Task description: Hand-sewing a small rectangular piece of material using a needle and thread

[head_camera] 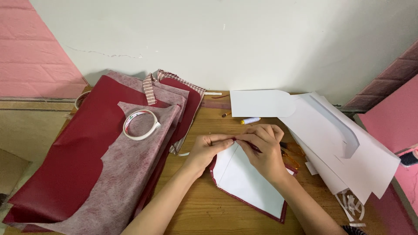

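Work piece: I see a white paper pattern (248,180) lying on a dark red leatherette piece (283,214), whose edge shows as a thin red border around the paper; it sits on the wooden table (209,209), near centre, just right of my forearms.
Left hand (207,150): fingers pinched shut on the far corner of the piece, thumb and forefinger pressing the red edge.
Right hand (263,150): closed around the same corner from the right, fingertips meeting the left ones; whether it holds a small tool too, I cannot tell.
Done so far: I judge the red edge along the near and left sides already turned against the paper.
Left to do: the far corner is in hand; the right side is hidden under my wrist.
Supplies left: 1 tape roll (140,124) rests on a stack of red and pink-grey sheets (87,174).
Supplies right: loose white paper patterns (348,152), well apart from the tape.
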